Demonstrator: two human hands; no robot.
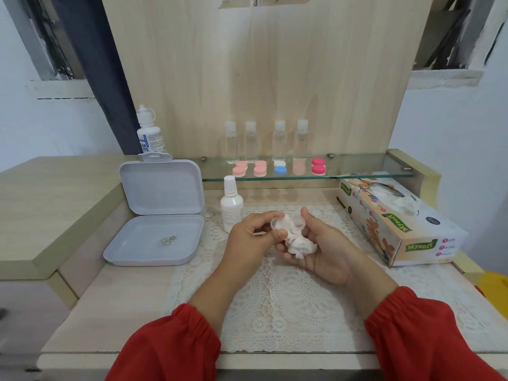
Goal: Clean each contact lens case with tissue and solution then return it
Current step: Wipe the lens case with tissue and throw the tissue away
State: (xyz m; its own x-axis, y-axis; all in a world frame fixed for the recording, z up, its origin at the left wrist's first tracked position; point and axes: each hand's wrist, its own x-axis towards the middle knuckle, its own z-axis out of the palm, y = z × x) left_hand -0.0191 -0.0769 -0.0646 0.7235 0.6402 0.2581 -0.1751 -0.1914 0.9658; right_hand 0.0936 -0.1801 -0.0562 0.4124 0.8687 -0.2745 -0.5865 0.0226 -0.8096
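**Clear lens case held over lace mat, tissue pressed in**

Clear plastic contact lens case (287, 224), caps off, is held above the lace mat (275, 292) at the middle of the desk (115, 303). Left hand (248, 239): fingers curled, thumb and forefinger pinched on the left well of the case. Right hand (321, 250): palm up, half closed, cradling a crumpled white tissue (298, 243); thumb rests against the right well. Tissue touches the case between the two wells and bunches below it in the palm.

Small white solution bottle (231, 207) stands upright just beside the left hand, at the mat's far edge. Lilac hinged box (160, 210) lies open to the left, lid propped up; three small rings (168, 240) lie in its tray. Tissue box (395, 218) sits on the right, well apart from the hands.

Glass shelf (357, 167) at the back carries five capped lens cases (279, 167) in a row: three pale pink, one white and blue, one deep pink. Four clear bottles (265, 141) stand behind them. Larger white bottle (148, 132) stands upright behind the box lid. Red sleeves (170, 347) cover both forearms.
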